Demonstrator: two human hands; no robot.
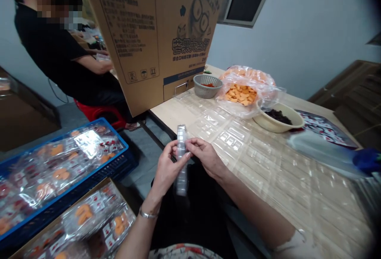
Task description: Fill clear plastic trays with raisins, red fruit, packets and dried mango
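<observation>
Centre frame: left hand (169, 166) and right hand (208, 158) pinch opposite sides of a clear plastic stack (181, 143), layers hard to count edge-on, apparently so both sides are supported.

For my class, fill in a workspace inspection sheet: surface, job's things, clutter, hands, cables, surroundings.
Surface: pale table, clear trays laid across it.
Job's things: slim clear plastic, held above the lap.
Clutter: on the table, basket, bag of orange pieces, bowl of dark pieces; at lower left, packets in and beside a blue crate.
Hands: left hand and right hand both grip the plastic.
Cables: thin dark line near the red stool, perhaps a cord.
Surroundings: large cardboard box by the table; co-worker seated on the stool.
</observation>
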